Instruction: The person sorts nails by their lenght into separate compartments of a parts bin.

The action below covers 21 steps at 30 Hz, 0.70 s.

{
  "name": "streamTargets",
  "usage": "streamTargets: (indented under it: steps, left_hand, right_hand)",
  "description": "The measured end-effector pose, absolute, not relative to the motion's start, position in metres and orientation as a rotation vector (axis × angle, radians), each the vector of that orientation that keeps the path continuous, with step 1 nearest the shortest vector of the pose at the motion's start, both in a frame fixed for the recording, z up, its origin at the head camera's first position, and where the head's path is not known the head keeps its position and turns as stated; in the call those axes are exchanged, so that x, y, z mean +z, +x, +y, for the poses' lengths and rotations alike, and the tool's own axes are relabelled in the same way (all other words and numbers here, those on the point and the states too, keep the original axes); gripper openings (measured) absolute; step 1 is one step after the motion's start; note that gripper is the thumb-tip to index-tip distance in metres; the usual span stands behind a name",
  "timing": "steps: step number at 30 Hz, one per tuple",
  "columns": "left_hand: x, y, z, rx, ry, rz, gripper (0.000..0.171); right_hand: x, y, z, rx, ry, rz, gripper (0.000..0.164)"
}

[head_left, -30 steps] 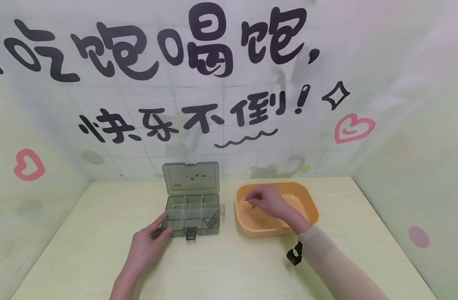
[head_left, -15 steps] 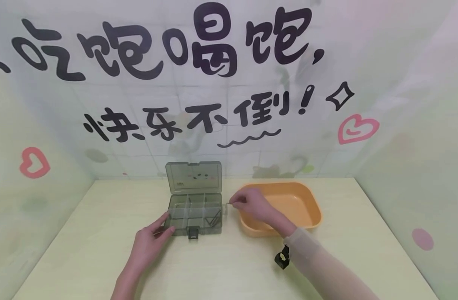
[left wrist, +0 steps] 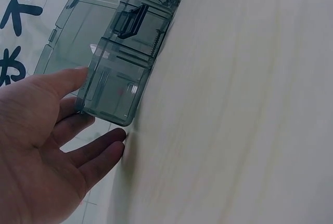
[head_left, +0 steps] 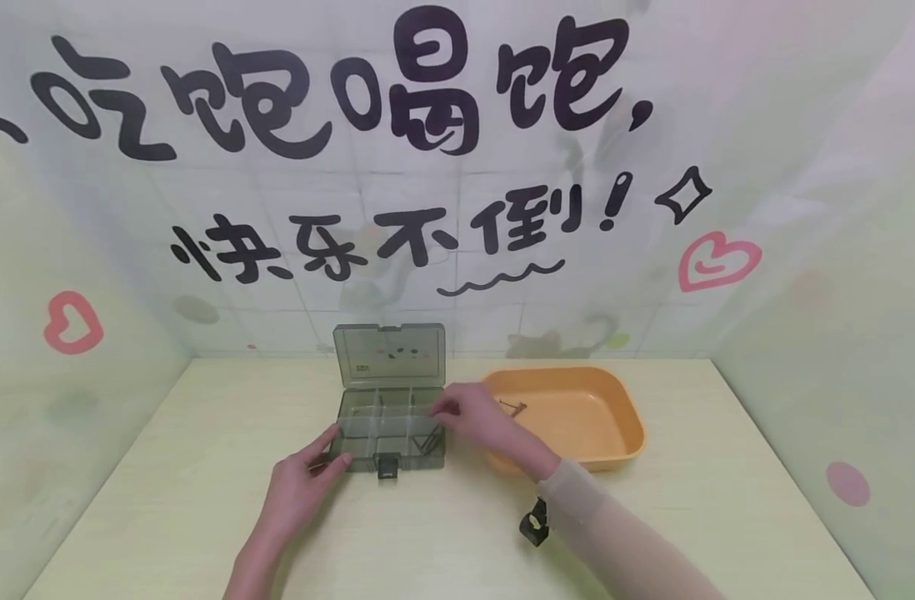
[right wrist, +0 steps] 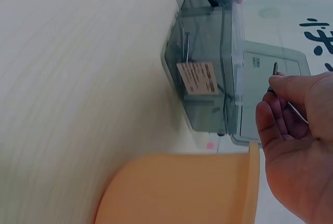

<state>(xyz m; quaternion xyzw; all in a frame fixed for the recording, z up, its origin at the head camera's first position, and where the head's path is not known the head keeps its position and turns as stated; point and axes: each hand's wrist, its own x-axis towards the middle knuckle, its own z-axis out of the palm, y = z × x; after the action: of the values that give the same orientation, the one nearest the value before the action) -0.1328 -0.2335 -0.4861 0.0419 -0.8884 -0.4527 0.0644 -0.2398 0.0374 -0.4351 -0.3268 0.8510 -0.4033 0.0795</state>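
One pale surface [head_left: 427,542] fills the lower part of the head view. To the right of the centre lies the orange tray [head_left: 577,417], and a few screws [head_left: 523,407] are visible near its left end. Just left of the tray, at the lower centre of the frame, is the grey box [head_left: 357,446], with its lid [head_left: 390,358] standing up behind it.

The left hand [head_left: 296,492] comes from the bottom of the frame and holds the front left corner of the box, the thumb at the front edge and a finger along the left side. The right hand [head_left: 480,417] is between the tray and the box; its fingertips are at the right edge of the box, and how high above it I cannot tell.

Inside the box, in the lower right compartment, lie dark pieces [head_left: 427,440]. Smallest is the screw [right wrist: 276,69], pinched between the thumb and finger of the right hand. In the right wrist view its long axis is almost upright, with the threaded tip toward the top of the picture. I judge this relation the important one: from the right hand, the compartments lie to the left, and the screw tip points across them.
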Motion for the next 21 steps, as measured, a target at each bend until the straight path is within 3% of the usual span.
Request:
streamTargets:
  steps: [21]
  left_hand:
    - [-0.487,-0.132,-0.233,-1.361,0.118,-2.676,0.057]
  right_hand:
    - [-0.449,-0.224,-0.014,-1.138,-1.003,2.576,0.01]
